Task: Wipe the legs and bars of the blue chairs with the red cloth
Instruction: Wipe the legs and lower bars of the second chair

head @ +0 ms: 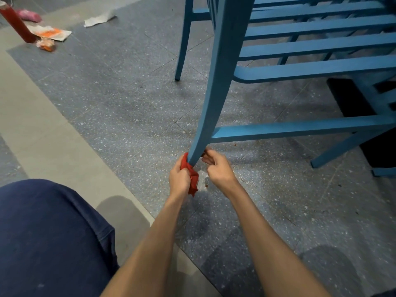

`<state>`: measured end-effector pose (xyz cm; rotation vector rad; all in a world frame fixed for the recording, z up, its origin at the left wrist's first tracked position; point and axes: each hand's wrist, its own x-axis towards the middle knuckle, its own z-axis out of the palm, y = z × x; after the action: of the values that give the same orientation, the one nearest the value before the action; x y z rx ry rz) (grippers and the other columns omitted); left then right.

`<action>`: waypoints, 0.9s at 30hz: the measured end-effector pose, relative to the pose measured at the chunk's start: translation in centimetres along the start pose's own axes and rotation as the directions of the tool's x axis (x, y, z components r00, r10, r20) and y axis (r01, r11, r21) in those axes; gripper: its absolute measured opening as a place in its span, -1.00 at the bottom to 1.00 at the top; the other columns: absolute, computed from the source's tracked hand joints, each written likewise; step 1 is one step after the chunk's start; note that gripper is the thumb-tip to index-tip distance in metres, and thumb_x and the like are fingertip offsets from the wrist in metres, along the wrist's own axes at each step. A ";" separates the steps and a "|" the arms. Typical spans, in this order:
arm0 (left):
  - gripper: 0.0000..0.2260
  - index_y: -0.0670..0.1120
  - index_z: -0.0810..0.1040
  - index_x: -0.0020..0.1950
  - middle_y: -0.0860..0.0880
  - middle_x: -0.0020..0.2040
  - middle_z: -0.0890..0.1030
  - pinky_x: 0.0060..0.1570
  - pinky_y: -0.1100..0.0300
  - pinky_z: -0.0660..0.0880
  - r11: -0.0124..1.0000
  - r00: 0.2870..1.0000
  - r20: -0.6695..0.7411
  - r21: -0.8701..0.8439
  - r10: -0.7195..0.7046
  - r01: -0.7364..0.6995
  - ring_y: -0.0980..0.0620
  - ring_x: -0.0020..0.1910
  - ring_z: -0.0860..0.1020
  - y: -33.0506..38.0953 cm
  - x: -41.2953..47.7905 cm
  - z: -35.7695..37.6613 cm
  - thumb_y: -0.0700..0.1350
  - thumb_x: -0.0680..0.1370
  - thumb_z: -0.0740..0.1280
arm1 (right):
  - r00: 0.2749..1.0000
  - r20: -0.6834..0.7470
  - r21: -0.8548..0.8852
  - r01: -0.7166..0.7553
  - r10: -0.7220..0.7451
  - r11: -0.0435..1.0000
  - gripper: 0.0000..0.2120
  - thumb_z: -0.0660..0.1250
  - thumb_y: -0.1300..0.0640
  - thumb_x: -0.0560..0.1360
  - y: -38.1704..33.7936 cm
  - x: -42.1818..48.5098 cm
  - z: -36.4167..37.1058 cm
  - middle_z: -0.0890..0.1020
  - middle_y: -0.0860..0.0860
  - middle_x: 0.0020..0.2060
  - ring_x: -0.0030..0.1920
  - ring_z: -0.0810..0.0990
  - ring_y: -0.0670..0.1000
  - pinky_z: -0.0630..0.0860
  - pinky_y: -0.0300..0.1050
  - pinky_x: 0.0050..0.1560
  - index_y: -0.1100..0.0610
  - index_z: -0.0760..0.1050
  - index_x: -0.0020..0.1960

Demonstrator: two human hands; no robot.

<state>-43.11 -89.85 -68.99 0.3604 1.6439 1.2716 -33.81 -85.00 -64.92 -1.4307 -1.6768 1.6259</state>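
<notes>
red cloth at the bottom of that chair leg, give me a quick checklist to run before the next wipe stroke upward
1. Red cloth held firmly: ok, the left hand is closed on it.
2. Cloth in contact with the chair leg: ok, its upper part presses against the leg's lower end.
3. Cloth wrapped all round the leg: cannot tell, the far side is hidden.
4. Right hand steadying the leg: ok, its fingers curl against the leg just above the foot.
5. Path up the leg free: not ok, the lower side bar joins the leg a little above the hands.
6. Foot of the leg already clean: cannot tell, cloth and hands cover it.
</notes>
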 end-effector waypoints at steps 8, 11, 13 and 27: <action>-0.56 0.05 0.58 0.17 -0.03 -0.32 0.60 -0.43 0.16 0.48 0.991 0.996 0.033 -0.110 -0.077 0.080 0.02 -0.43 0.53 1.4 -0.6 0.3 -0.34 0.46 0.13 | 0.979 0.045 0.223 -0.204 0.199 0.953 -0.52 0.19 0.33 0.57 1.4 -0.6 0.4 0.53 0.07 0.30 0.23 0.55 0.03 0.51 -0.05 0.06 0.00 0.34 0.43; -0.66 -0.01 0.58 0.21 -0.07 0.02 0.68 0.11 0.04 0.55 0.973 0.972 0.178 -0.144 -0.152 0.178 0.00 0.01 0.65 1.6 -1.8 0.2 0.12 0.53 0.25 | 0.957 0.204 0.530 -0.286 0.208 0.798 -0.64 0.31 0.09 0.56 2.5 -0.9 1.3 0.64 0.07 0.17 0.16 0.62 0.07 0.53 0.02 0.20 0.04 0.45 0.35; -0.46 -0.03 0.60 0.19 -0.05 0.12 0.66 0.19 0.05 0.48 0.979 0.944 0.261 0.023 -0.203 0.204 0.00 0.11 0.61 2.7 -1.7 -0.8 0.35 0.50 0.17 | 0.953 0.239 0.585 -0.293 0.185 0.756 -0.66 0.34 0.11 0.53 3.3 -1.3 1.4 0.66 0.09 0.12 0.09 0.64 0.07 0.53 -0.01 0.17 0.06 0.48 0.30; -0.40 -0.13 0.46 0.35 -0.08 0.26 0.52 0.22 0.11 0.40 0.724 0.918 0.387 0.658 -0.091 -0.206 0.06 0.29 0.44 7.9 2.1 -4.2 -0.55 0.47 -0.04 | 0.793 0.151 0.810 -0.442 0.590 0.386 -0.69 0.10 0.26 0.52 4.6 2.2 5.0 0.61 0.19 -0.16 -0.19 0.59 0.13 0.57 0.04 -0.08 0.26 0.51 0.17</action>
<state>-50.07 -87.49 -63.51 1.0681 1.6963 0.5058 -37.07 -86.50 -71.10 -1.5273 -0.1488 2.0983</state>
